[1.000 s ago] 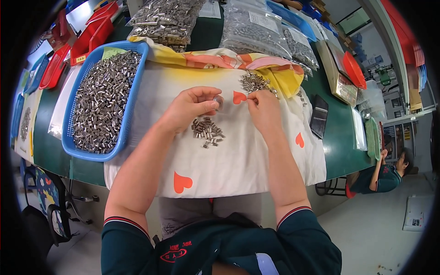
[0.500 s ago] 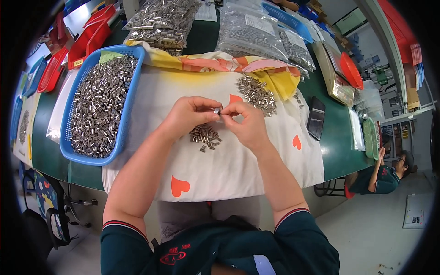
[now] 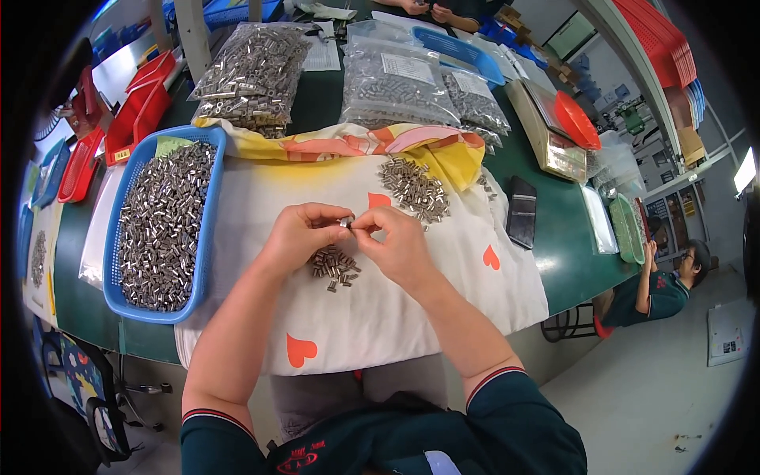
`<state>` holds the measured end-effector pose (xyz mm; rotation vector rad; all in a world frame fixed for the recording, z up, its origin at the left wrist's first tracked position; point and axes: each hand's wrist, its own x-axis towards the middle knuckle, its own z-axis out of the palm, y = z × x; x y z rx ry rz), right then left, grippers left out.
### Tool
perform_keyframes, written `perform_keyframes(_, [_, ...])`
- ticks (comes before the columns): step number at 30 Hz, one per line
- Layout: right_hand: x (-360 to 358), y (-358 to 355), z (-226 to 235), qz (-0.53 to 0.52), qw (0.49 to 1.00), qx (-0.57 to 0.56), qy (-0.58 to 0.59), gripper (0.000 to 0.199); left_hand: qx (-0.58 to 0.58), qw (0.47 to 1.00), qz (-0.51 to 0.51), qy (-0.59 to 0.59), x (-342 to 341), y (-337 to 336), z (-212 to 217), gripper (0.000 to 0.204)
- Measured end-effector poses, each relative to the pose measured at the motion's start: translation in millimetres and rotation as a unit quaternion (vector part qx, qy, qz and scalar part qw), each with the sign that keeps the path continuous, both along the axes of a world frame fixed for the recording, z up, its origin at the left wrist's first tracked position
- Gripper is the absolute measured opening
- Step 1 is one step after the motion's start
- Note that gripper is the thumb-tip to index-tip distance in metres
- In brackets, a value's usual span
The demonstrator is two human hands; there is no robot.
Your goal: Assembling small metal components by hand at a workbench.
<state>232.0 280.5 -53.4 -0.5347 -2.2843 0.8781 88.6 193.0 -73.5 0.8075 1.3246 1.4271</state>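
Note:
Over the middle of a white cloth (image 3: 396, 317) with orange hearts, my two hands meet. My left hand (image 3: 294, 235) pinches a small shiny metal sleeve (image 3: 346, 222) between thumb and fingertips. The fingertips of my right hand (image 3: 396, 245) are closed at the sleeve's right end; whatever they pinch there is too small to make out. Just below the hands lies a small pile of short metal sleeves (image 3: 336, 271), partly hidden by the left hand. A larger pile of similar metal pieces (image 3: 416, 190) lies farther off to the right.
A blue basket (image 3: 203, 261) full of metal sleeves stands at the left. Bags of metal parts (image 3: 252, 75) line the back, behind the bunched yellow cloth edge (image 3: 332, 146). A black phone (image 3: 522, 212) lies at the right. A person (image 3: 657, 289) sits farther right.
The view has shifted, so the scene sits lower and farther left. Both hands stay together at the metal sleeve, with fingers in much the same pinch.

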Motion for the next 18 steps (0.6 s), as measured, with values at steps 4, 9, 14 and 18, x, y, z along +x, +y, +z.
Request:
perform_keyframes(4, [-0.4, 3.2, -2.5, 0.015, 1.0, 0.001, 0.009, 0.009, 0.005, 1.0, 0.01, 0.0, -1.4, 0.1, -4.1, 0.025])
perform_keyframes(9, [-1.1, 1.9, -3.8, 0.016, 0.995, 0.094, 0.023, 0.007, -0.002, 1.0, 0.003, -0.007, -1.3, 0.6, -3.8, 0.025])
perform_keyframes(14, [-1.4, 1.1, -8.6, 0.001, 0.992, 0.127, 0.018, 0.006, 0.01, 1.0, 0.006, 0.011, -0.9, 0.5, -7.8, 0.026])
perform_keyframes(18, [4.0, 7.1, -2.6, 0.039, 0.998, -0.044, -0.002, 0.007, 0.007, 1.0, -0.003, 0.002, -3.0, -2.0, -2.4, 0.026])
